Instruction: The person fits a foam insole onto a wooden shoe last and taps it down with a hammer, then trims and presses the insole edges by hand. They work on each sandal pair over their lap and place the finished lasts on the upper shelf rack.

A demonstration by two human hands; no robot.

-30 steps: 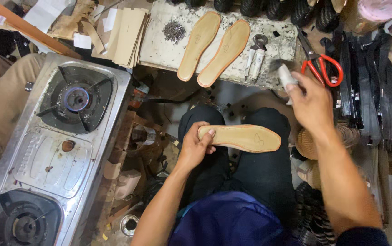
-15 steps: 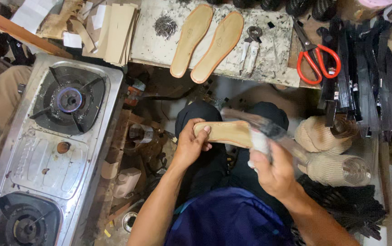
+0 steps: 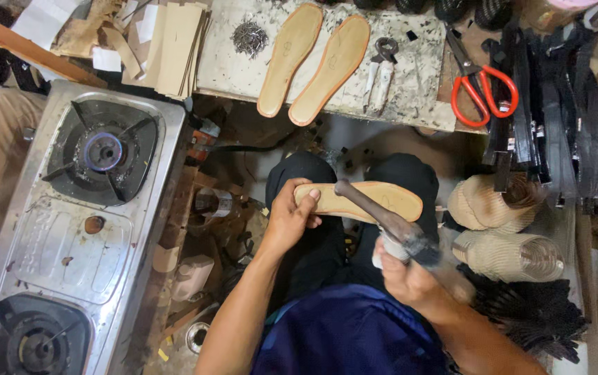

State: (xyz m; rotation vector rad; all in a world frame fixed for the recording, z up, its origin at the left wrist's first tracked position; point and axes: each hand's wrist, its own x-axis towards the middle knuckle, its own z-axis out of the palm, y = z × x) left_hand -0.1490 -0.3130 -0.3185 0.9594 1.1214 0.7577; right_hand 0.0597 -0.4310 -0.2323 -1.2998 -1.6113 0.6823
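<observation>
From the head view, my left hand (image 3: 286, 223) clamps one end of the flat tan leather insole (image 3: 368, 201) lying across my knees. My right hand (image 3: 403, 272) grips a dark-handled tool (image 3: 382, 219), blurred, its tip over the insole.

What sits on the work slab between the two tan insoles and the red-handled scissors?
In the head view, metal pincers lie on the slab, between the insoles and scissors.
</observation>
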